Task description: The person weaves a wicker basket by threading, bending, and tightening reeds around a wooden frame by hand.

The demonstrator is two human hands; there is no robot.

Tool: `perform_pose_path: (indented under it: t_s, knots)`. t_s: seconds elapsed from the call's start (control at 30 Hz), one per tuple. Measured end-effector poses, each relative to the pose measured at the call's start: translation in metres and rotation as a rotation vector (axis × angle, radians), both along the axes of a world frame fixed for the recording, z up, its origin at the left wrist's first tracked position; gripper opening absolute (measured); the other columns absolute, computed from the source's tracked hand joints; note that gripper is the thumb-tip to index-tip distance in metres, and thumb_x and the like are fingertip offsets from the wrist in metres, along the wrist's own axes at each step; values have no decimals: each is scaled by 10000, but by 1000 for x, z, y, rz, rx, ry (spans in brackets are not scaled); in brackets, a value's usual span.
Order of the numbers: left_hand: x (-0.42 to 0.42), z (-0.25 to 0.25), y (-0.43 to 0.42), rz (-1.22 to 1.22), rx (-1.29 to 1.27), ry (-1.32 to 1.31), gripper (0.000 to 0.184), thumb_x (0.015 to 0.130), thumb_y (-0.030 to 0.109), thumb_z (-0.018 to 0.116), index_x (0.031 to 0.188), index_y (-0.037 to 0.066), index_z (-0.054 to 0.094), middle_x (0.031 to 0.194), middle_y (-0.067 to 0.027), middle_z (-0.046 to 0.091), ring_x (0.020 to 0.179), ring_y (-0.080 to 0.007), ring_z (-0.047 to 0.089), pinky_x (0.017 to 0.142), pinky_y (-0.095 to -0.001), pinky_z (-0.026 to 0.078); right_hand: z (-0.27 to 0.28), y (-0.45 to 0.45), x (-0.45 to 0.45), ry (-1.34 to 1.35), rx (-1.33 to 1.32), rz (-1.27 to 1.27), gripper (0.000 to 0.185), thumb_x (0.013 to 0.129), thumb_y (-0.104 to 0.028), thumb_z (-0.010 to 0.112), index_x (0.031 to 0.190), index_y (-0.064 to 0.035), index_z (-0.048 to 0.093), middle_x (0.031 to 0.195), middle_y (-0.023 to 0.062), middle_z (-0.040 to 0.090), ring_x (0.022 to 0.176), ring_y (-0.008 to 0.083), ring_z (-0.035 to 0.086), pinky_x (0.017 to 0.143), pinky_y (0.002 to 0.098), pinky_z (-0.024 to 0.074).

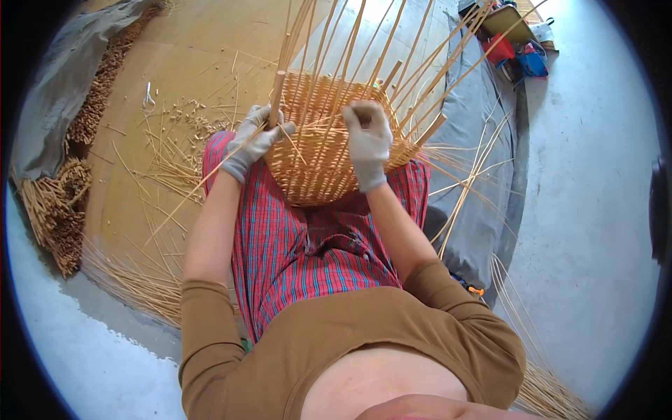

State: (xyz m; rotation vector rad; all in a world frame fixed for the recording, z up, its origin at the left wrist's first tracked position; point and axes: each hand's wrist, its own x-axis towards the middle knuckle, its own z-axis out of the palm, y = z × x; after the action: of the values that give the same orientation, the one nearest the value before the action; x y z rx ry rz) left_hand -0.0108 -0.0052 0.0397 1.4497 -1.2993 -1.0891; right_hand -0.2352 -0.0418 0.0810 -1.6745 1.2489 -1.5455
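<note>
A half-woven wicker basket [318, 164] rests tilted between the knees, with tall upright rods [343, 52] rising from its weave. At its left corner stands a thick stick [278, 94]. My left hand [255, 140], in a pale work glove, is closed around the lower part of that stick, the thumb across its front. A thin wicker strand [203, 182] runs from under this hand toward the lower left. My right hand [369, 136], gloved too, is held before the right part of the woven wall, its fingers curled in. Whatever lies inside those fingers is hidden.
Cut wicker scraps [189, 119] litter the board [133, 175] on the left. Bundles of rods [59, 224] lie at the far left under a grey cloth [63, 98]. Loose rods [469, 182] cross a dark sheet [469, 231] on the right. Bags [532, 61] stand at the upper right.
</note>
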Motion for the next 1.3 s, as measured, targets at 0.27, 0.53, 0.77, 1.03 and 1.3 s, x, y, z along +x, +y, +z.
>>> perform_pose_path:
  t_s: [0.27, 0.53, 0.77, 1.03, 1.3]
  knots:
    - [-24, -16, 8, 265, -159, -190, 431, 734, 127, 895, 1045, 48, 607, 975, -29, 576, 854, -151, 572, 796, -295, 518, 21, 6, 18, 780, -465, -65, 562, 797, -185, 776, 1338, -218, 625, 1067, 35, 633, 1021, 244, 575, 906, 411, 462]
    - [-31, -22, 24, 317, -219, 495, 611, 810, -8, 802, 1340, 61, 506, 1161, -49, 634, 1009, -141, 614, 863, -279, 530, 38, 82, 103, 561, -271, 508, 376, 808, -306, 758, 1140, -148, 684, 977, 67, 628, 814, 288, 637, 689, 411, 530]
    - [18, -25, 3, -16, -217, 98, 546, 803, -15, 794, 1299, 54, 577, 1024, -2, 617, 945, -86, 576, 841, -238, 494, -16, 81, 35, 173, -251, 592, 110, 871, -164, 710, 908, -64, 686, 850, 49, 683, 725, 232, 635, 693, 358, 524]
    - [19, -9, 9, -153, 33, 410, 345, 864, 19, 761, 1169, 84, 611, 1041, 21, 651, 962, -90, 606, 901, -259, 505, -22, 42, -10, -337, 713, 117, 198, 979, -233, 671, 1055, -82, 772, 730, -35, 660, 554, 23, 542, 475, 195, 403]
    - [-17, -13, 15, 225, -33, 320, 126, 907, 103, 753, 1014, 89, 688, 837, 56, 566, 763, -26, 503, 698, -215, 444, 57, -30, 66, 427, -367, -27, 291, 883, -99, 654, 1155, -177, 723, 1040, 112, 724, 805, 296, 698, 699, 375, 573]
